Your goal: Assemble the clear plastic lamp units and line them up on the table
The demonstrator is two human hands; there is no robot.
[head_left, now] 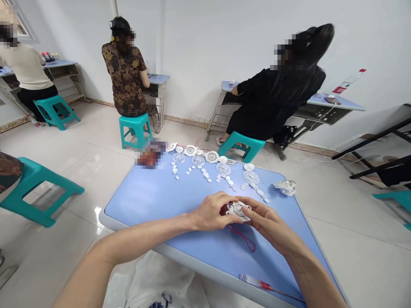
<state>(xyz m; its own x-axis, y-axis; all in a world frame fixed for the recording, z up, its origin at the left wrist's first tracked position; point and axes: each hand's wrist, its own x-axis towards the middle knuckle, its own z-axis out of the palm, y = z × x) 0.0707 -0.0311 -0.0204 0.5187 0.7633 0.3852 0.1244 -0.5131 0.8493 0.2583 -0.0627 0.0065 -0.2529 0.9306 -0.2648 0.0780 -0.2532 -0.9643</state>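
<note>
Between my two hands, just above the blue table, is a round white plastic casing (238, 209) with a ringed centre and small side lugs. My left hand (213, 211) grips its left edge between thumb and fingers. From the right, my right hand (265, 216) holds it too, with the thumb pressing on its face. A red cord loop (247, 241) hangs beneath the casing onto the table. Beyond my hands lie similar white casings (212, 156), clear round covers (224, 168) and small white discs (205, 174) in loose rows.
A screwdriver (255, 281) with a clear and red handle lies at the near edge. Crumpled clear plastic (285, 187) sits at the table's right. A white bag (163, 278) is below the near edge. Several people sit on green stools (135, 128) at other desks.
</note>
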